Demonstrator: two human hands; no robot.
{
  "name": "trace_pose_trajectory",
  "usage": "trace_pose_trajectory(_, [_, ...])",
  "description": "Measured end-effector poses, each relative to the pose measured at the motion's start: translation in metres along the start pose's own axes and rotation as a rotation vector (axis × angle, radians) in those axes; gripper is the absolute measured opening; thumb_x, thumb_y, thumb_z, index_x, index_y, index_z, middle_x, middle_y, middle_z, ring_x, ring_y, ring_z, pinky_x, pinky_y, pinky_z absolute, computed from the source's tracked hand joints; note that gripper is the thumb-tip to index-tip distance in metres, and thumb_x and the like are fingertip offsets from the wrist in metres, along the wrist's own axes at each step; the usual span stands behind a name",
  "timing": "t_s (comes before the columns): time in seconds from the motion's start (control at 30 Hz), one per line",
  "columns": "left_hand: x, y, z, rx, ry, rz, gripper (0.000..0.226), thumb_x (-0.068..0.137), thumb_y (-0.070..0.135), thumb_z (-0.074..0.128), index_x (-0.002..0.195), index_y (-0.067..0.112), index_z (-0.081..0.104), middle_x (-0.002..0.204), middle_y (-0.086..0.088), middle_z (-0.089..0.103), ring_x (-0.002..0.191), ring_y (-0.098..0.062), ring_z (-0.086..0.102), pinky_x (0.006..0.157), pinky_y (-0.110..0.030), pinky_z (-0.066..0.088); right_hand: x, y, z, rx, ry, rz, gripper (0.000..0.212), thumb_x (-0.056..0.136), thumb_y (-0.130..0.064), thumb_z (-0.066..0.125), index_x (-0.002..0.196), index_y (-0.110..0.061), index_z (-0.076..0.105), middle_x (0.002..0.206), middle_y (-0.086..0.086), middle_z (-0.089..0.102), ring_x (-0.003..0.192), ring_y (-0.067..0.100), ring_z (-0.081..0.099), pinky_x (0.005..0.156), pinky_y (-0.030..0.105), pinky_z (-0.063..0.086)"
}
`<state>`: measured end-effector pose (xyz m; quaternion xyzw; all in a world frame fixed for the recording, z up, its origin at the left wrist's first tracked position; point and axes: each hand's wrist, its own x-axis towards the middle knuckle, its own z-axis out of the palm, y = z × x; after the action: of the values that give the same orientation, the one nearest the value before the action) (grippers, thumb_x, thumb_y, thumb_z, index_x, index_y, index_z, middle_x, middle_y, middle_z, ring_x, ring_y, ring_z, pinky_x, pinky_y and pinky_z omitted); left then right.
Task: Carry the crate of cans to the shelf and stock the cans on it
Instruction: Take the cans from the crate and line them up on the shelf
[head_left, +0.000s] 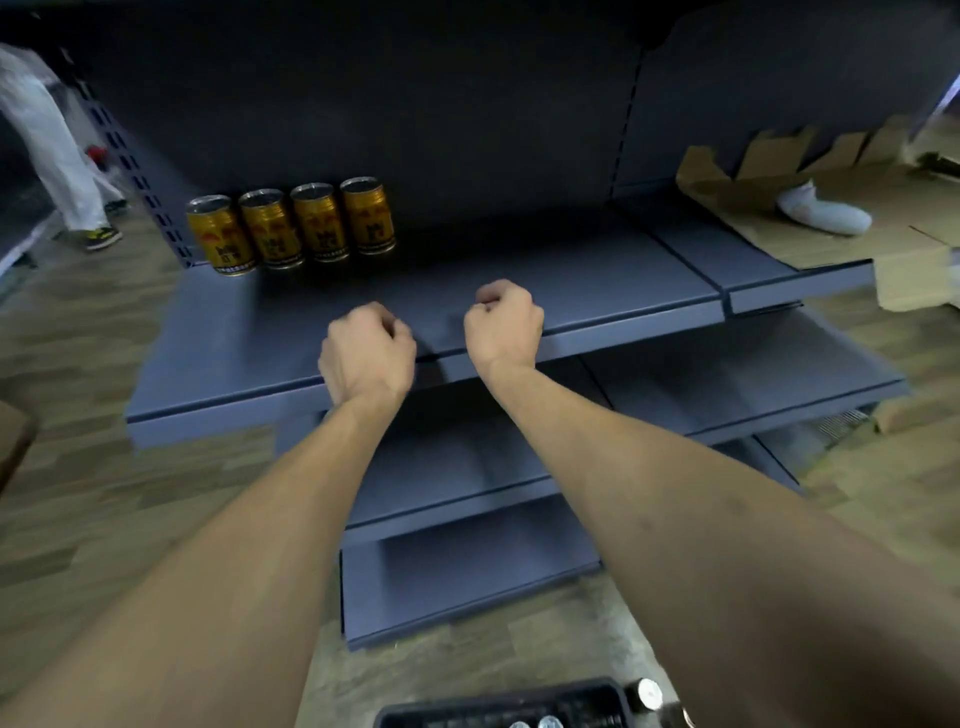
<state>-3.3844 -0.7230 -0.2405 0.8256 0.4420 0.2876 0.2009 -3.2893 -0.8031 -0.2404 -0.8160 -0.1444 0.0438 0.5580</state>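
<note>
Cans first: four gold aluminium cans (291, 226) stand upright in a row at the back left of the grey-blue metal shelf (597, 291), touching or nearly so. Both my fists hover over that shelf's front edge, the left hand (366, 353) and right hand (504, 325) each curled tight with nothing in them. Below the shelf, at my feet, sits the black plastic crate (498, 709), silver can tops showing inside and one beside it.

Four gold cans (291, 227) stand upright on the blue-grey shelf (519, 280); black crate (506, 706) below.
</note>
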Motion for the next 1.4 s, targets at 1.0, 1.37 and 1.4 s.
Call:
trace_pose_trajectory(1.0, [-0.263,-0.088,0.166,0.287,-0.683,-0.158,0.038,0.095,0.035,0.054,0.129,0.021,0.052,0.117,-0.013,0.063,0.107,-0.035,0.061,0.085,-0.038,0.05,-0.107,0.282,-0.1,-0.445,-0.296,0.369,0.036,0.092,-0.018,0.056,0.128,-0.017,0.06,0.118,0.013,0.066,0.113,0.032,0.061,0.093,0.033,0.048])
trace_pose_trajectory(1.37, [-0.41,-0.105,0.301,0.446,-0.979,-0.056,0.036,0.091,0.031,0.055,0.124,0.018,0.047,0.118,-0.014,0.057,0.107,-0.036,0.061,0.082,-0.038,0.048,-0.185,0.51,-0.178,-0.613,-0.283,0.827,0.038,0.089,-0.02,0.054,0.126,-0.013,0.054,0.129,0.017,0.051,0.122,0.035,0.052,0.1,0.039,0.046])
trace_pose_trajectory(1.4, [-0.419,-0.102,0.318,0.444,-0.981,-0.041,0.035,0.091,0.03,0.054,0.123,0.017,0.047,0.119,-0.014,0.056,0.107,-0.036,0.061,0.08,-0.037,0.048,-0.184,0.532,-0.186,-0.602,-0.253,0.863,0.037,0.089,-0.022,0.055,0.125,-0.011,0.055,0.129,0.018,0.051,0.122,0.036,0.052,0.1,0.037,0.045])
